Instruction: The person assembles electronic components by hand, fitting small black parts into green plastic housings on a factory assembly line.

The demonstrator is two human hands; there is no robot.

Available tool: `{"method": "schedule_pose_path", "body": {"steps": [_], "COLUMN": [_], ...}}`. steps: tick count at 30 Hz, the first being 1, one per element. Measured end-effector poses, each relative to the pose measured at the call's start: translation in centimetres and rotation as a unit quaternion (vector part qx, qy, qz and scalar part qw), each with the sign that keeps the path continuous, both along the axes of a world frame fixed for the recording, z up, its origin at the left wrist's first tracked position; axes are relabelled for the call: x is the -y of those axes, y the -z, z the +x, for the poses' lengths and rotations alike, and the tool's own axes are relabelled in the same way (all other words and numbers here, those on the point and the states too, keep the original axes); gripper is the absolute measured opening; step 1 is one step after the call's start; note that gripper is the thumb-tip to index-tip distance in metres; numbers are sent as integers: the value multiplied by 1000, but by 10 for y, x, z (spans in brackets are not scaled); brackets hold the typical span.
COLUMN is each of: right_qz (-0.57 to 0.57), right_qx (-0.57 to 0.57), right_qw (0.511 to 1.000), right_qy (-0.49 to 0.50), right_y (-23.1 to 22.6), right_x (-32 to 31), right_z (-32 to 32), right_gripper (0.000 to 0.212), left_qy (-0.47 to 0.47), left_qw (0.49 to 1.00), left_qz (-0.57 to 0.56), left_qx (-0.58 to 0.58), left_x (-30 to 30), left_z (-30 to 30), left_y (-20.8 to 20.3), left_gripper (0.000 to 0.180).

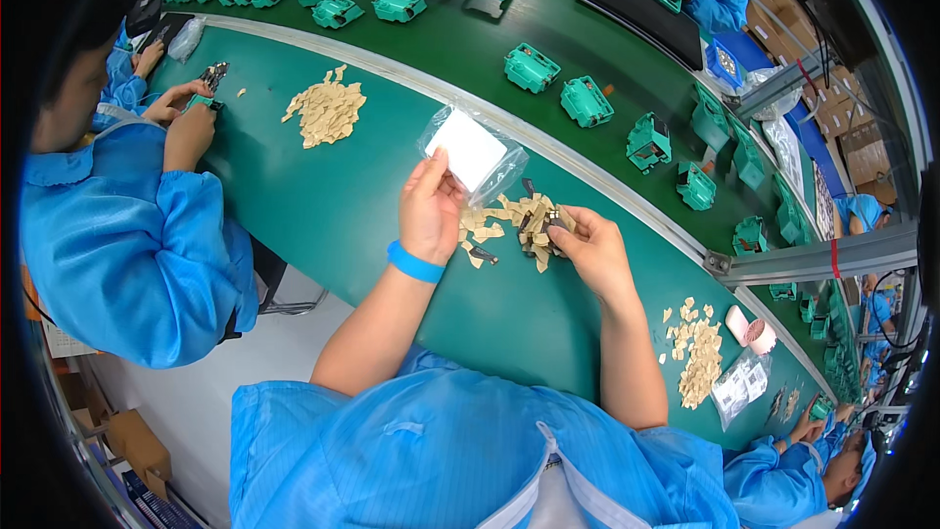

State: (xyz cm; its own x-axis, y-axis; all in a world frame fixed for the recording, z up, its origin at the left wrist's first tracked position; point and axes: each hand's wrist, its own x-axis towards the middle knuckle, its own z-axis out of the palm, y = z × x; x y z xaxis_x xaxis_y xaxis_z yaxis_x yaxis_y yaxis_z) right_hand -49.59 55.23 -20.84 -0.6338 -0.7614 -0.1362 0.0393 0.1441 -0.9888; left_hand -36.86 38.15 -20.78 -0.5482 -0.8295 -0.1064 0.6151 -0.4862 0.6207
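Observation:
A clear plastic bag point(506, 174) with a flat white rectangle point(468, 151) in it is pinched in my left hand point(431, 210), thumb on top. A blue band circles that wrist. Just to the right, on the green tabletop, lies a heap of torn tan paper scraps point(508, 210) mixed with small dark strips point(482, 255). My right hand point(594, 250) reaches into the heap's right side, thumb and fingers closed together. What sits between those fingertips is too small to make out.
Beyond a metal rail, a dark green conveyor belt point(470, 49) carries several teal plastic housings point(586, 101). More tan scraps lie in piles at left point(328, 110) and right point(701, 362). A co-worker point(147, 235) sits close on my left; a metal post point(822, 253) crosses at right.

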Motion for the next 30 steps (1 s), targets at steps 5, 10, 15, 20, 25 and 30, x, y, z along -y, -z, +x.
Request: {"method": "schedule_pose_path", "body": {"steps": [5, 10, 15, 20, 25, 30], "right_qz": [103, 88, 21, 136, 246, 200], "right_qx": [-336, -409, -455, -466, -417, -323], "right_qw": [932, 898, 878, 862, 870, 920], "right_qy": [88, 135, 148, 148, 97, 93], "right_y": [-7, 15, 17, 10, -6, 4], "right_x": [-24, -36, -17, -3, 10, 10], "right_z": [11, 10, 23, 28, 27, 11], "right_gripper": [21, 13, 17, 33, 25, 22], "left_qy": [4, 16, 22, 41, 36, 47], "left_qw": [1000, 999, 994, 992, 993, 993], "left_qz": [6, 4, -90, -101, -86, -82], "left_qx": [7, 28, 53, 61, 70, 71], "left_x": [-1, -8, -10, -15, -19, -19], "left_z": [-1, -3, -4, -4, -5, -2], "left_y": [-1, -8, 5, 1, -1, 2], "left_gripper": [14, 13, 16, 16, 15, 14]}}
